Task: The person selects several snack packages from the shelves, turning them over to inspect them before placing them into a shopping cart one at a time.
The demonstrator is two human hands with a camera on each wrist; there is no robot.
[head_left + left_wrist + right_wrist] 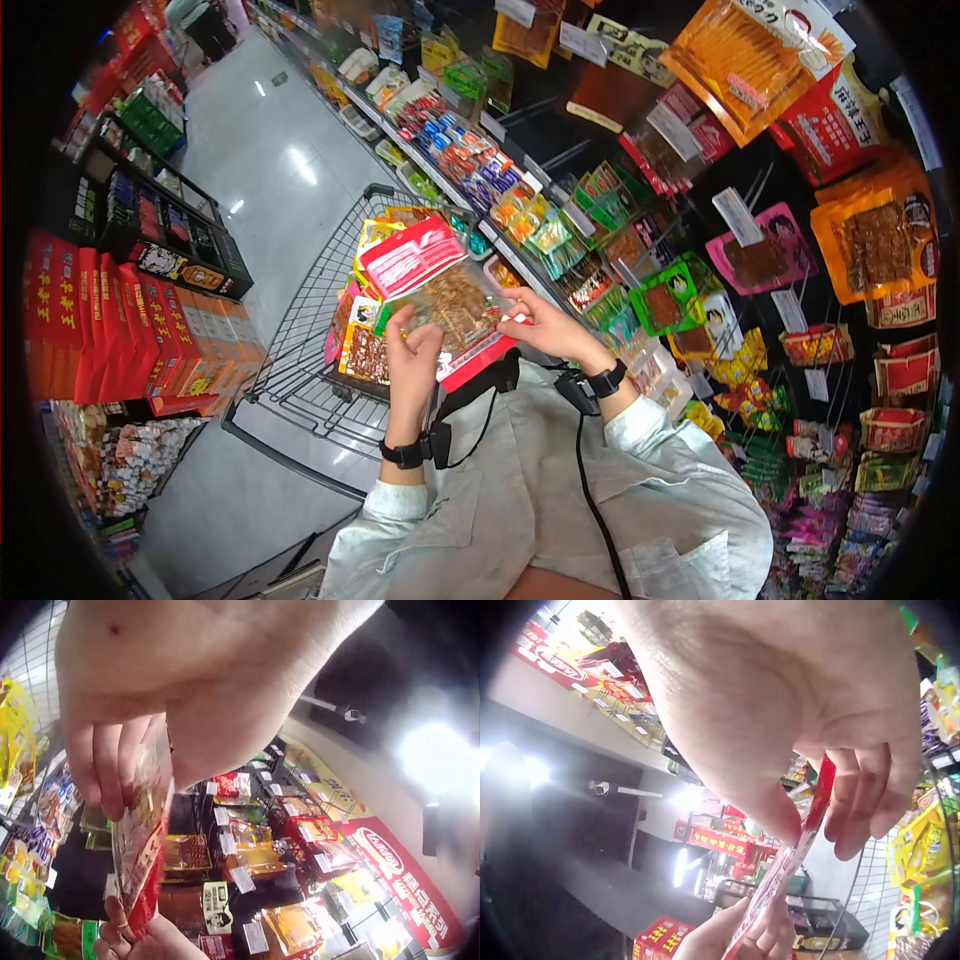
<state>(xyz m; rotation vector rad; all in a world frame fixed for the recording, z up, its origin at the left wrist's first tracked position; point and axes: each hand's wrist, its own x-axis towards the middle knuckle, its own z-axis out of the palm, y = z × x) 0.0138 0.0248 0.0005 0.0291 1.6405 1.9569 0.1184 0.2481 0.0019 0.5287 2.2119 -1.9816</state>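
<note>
A flat red package with a see-through window (455,300) showing brown food is held up in front of the torso, above the cart. The left hand (412,362) pinches its left edge, thumb on the near face. At its right edge the right hand (545,325) grips it between thumb and fingers. Seen nearly edge-on, the package (142,832) lies between the left hand's thumb and fingers (109,761). In the right wrist view the package (776,870) is a thin strip, pinched by the right hand (780,727).
A wire shopping cart (300,345) with several colourful packages stands beyond the hands. Shelves and hooks of packaged snacks (660,305) with price tags run along the right. Stacked red boxes (110,330) and a black display rack (160,215) stand at the left, with grey floor (235,130) between.
</note>
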